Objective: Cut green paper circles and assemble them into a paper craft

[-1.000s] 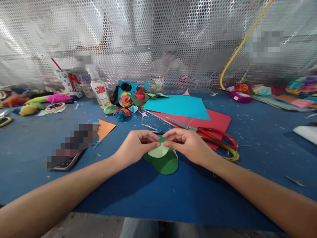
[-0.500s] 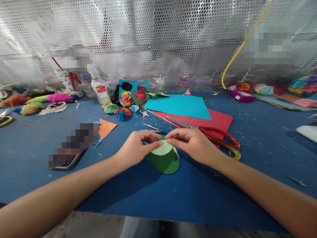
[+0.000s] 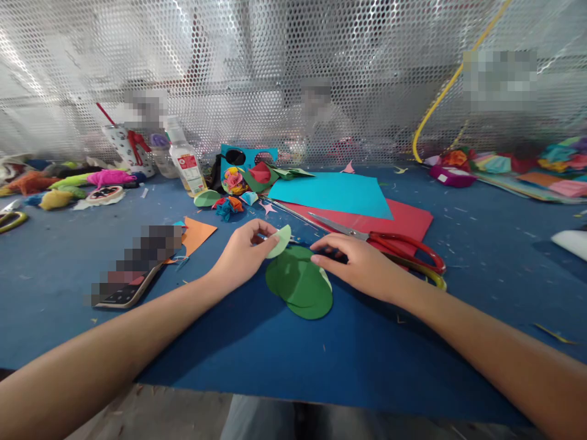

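Note:
My left hand [image 3: 241, 253] pinches a small pale-green paper disc [image 3: 279, 241] and holds it tilted up, just above the table. Below and to its right lies a stack of dark green paper circles [image 3: 300, 282] on the blue table [image 3: 293, 354]. My right hand [image 3: 360, 263] rests palm down at the stack's far right edge, its fingertips touching the top circle and holding nothing.
Red-handled scissors [image 3: 394, 244] lie on red paper [image 3: 403, 220] beside a cyan sheet [image 3: 332, 194], just behind my right hand. A phone [image 3: 132, 272] and an orange scrap [image 3: 197, 233] lie to the left. A glue bottle [image 3: 186, 162], paper flowers [image 3: 233, 183] and craft clutter line the mesh screen.
The pale disc, earlier held flat on the stack by both hands, has been lifted off to the left by my left hand. My right hand let go and settled onto the stack.

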Motion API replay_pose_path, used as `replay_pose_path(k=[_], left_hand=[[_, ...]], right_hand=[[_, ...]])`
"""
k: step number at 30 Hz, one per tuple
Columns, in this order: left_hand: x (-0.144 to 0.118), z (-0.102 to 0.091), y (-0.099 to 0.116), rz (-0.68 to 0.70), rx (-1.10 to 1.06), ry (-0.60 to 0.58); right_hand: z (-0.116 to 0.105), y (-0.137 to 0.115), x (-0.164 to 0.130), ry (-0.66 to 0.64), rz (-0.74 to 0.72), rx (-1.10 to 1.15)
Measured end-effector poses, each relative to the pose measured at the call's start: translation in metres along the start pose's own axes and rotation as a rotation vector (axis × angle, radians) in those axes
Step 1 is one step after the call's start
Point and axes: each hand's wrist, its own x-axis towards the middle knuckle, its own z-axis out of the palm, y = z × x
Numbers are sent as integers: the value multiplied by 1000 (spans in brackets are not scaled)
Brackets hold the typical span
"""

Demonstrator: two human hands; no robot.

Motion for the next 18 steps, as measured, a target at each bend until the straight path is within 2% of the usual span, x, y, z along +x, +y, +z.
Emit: replay_pose_path(k=[6,9,11,14,16,18], left_hand=[[5,-3,-7,27,170,149],[2,-2,-4,135,262,207],[-1,0,1,240,270,127],[-6,3,9,360,243,-83],[-9,3,14,400,254,-130],[-11,3,18,383,261,-127]], right_hand=[[8,2,-5,-69,-155,-117],[8,0,-3,-50,-172,-101],[8,-1,-2,-43,-175,-69],[7,-2,-1,-28,-134,18],[8,-2,0,-12,-76,93],[9,-3,0,16,-42,218]])
